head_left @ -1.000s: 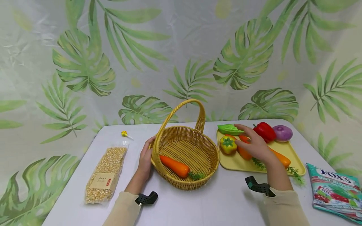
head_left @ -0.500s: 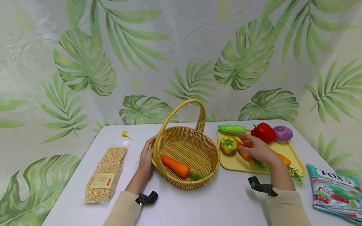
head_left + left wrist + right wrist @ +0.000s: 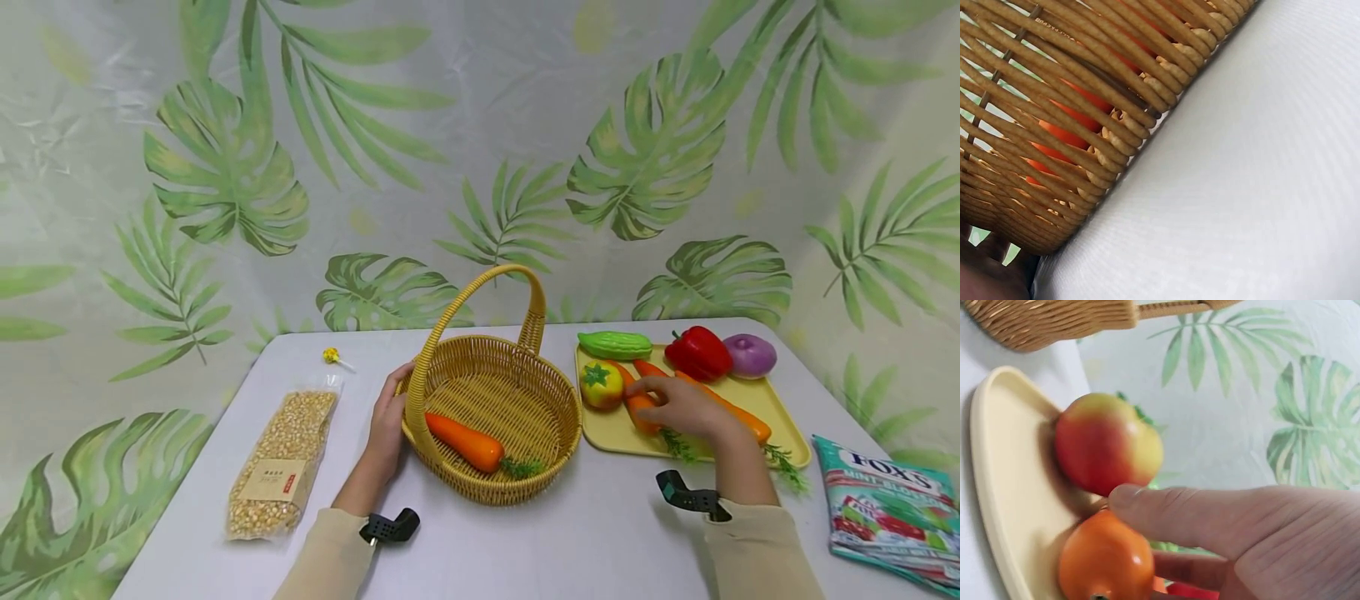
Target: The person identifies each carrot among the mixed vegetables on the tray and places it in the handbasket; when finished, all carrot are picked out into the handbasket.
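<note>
1. Head view: round golden-brown wicker basket (image 3: pixel 491 492); my left hand (image 3: pixel 386 421) touches its left side, but I cannot tell whether those fingers curl.
2. Rectangular pale-yellow tray (image 3: pixel 606 431), beside the basket on my right.
3. My right hand (image 3: pixel 686 408): thumb and fingers apart around a glossy orange carrot (image 3: pixel 641 414) on the tray; pinching or not, I cannot tell.
4. Round yellow-red fruit (image 3: pixel 600 387), just left of that carrot.

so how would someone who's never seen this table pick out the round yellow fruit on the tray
Start at the wicker basket; the pale yellow tray lies to its right. At the tray's end nearest the basket, just in front of the green gourd, is the round fruit. Its red-blushed yellow skin and star-shaped green top set it apart from the orange carrot beside it.
</note>
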Demonstrator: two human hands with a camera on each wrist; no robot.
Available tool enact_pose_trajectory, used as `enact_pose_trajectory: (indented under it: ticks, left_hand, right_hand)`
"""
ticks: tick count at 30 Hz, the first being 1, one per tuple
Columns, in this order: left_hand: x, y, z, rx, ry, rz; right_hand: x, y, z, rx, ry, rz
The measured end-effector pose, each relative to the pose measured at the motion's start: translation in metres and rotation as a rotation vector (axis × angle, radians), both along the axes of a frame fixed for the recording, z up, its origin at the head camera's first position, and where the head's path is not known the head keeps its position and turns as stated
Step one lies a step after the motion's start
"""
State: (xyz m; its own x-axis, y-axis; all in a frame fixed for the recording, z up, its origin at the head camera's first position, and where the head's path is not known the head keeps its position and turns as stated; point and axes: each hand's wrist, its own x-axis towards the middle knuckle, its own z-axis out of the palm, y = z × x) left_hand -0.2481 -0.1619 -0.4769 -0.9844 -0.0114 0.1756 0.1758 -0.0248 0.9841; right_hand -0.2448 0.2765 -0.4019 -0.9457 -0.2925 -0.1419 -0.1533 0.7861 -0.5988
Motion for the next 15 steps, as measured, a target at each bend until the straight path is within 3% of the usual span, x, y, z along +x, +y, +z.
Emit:
enact_pose_trajectory:
  ticks: [8, 15]
  left_hand:
    - [0.0004, 0.0000, 0.0001, 0.003, -0.010, 0.006]
    - [-0.0005, -0.0008, -0.0006, 0.003, -0.009, 0.010]
  right_hand:
    - [-0.0012, 0.0021, -0.0034, 0.030, 0.010, -0.006]
    - [-0.0014, 0.0020, 0.0051, 0.031, 0.110, -0.037]
